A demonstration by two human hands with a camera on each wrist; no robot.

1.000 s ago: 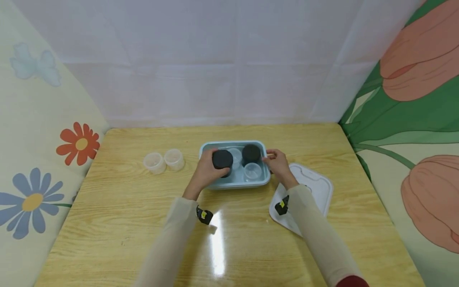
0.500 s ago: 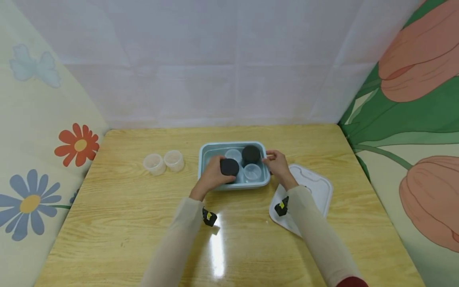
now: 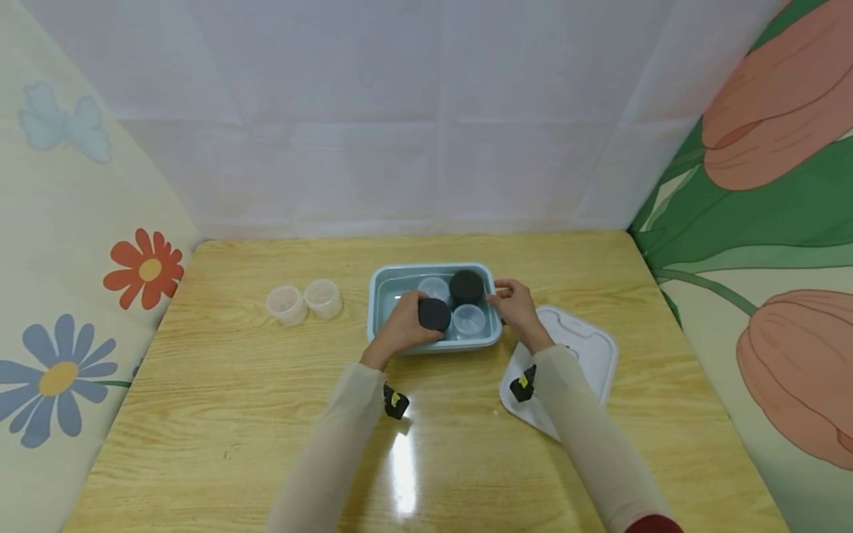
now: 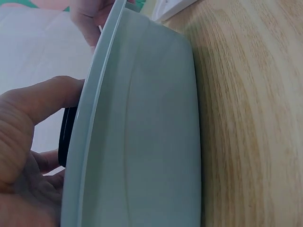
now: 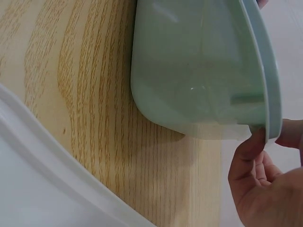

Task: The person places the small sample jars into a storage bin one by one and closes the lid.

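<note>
In the head view, a light blue plastic tub (image 3: 395,286) sits on the wooden table. Inside it my left hand (image 3: 402,326) grips a black round container (image 3: 435,315) around its sides, low at the front middle. Beside that stand another black round container (image 3: 466,286) at the back right and two clear plastic cups, one at the back (image 3: 434,287) and one at the front right (image 3: 469,320). With thumb and fingers, my right hand (image 3: 516,307) pinches the tub's right rim (image 5: 273,104). The tub wall (image 4: 156,118) hides most of the held container in the left wrist view.
A white lid (image 3: 596,348) lies on the table (image 3: 220,422), partly under the right forearm. Left of the tub, two translucent cups (image 3: 287,304) (image 3: 323,298) stand side by side. A white cloth (image 3: 373,133) hangs behind the table.
My left hand has moved right and slightly toward the front with the black container, bringing it close to the front clear cup. The right hand has stayed on the rim.
</note>
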